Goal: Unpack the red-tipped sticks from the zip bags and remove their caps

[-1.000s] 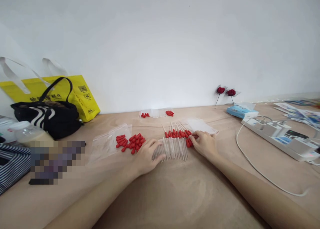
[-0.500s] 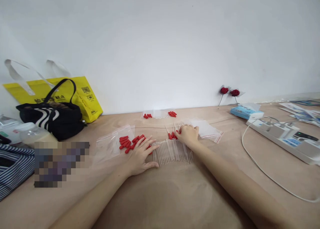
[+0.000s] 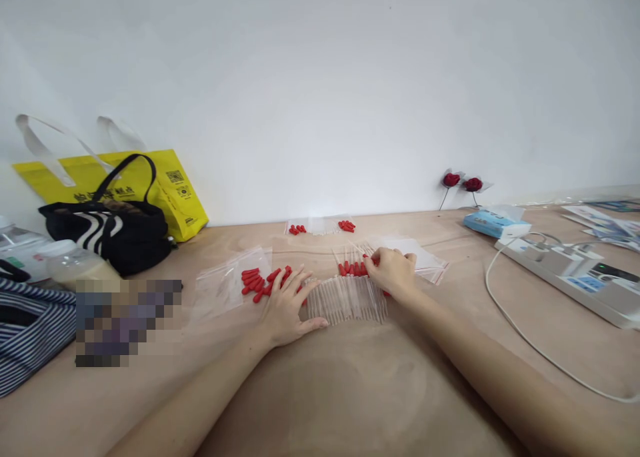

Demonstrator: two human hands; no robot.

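A row of thin clear tubes (image 3: 345, 300), like dropper pipettes, lies side by side on the table. Beyond the row's far ends, several red rubber bulbs (image 3: 353, 268) line up, with more thin tubes behind them. My right hand (image 3: 395, 270) is over the right part of the row, thumb and fingertips pinched on a red rubber bulb (image 3: 366, 258), mostly hidden. Flat at the row's left end rests my left hand (image 3: 287, 314), fingers spread, partly covering a loose heap of red bulbs (image 3: 253, 280). A clear zip bag (image 3: 220, 284) lies beside that heap.
Against the wall lies another clear bag (image 3: 320, 225) with red bulbs at both ends. Right: a power strip (image 3: 565, 264) with a trailing cable, a tissue pack (image 3: 495, 224) and wire-stemmed red roses (image 3: 473, 184). Left: a yellow bag (image 3: 185, 210), a black bag (image 3: 125, 240) and a bottle (image 3: 75, 267).
My right hand has shifted right along the row, uncovering more of the red bulbs lined up there. The left hand stays spread in nearly the same place. The whole view has shifted slightly.
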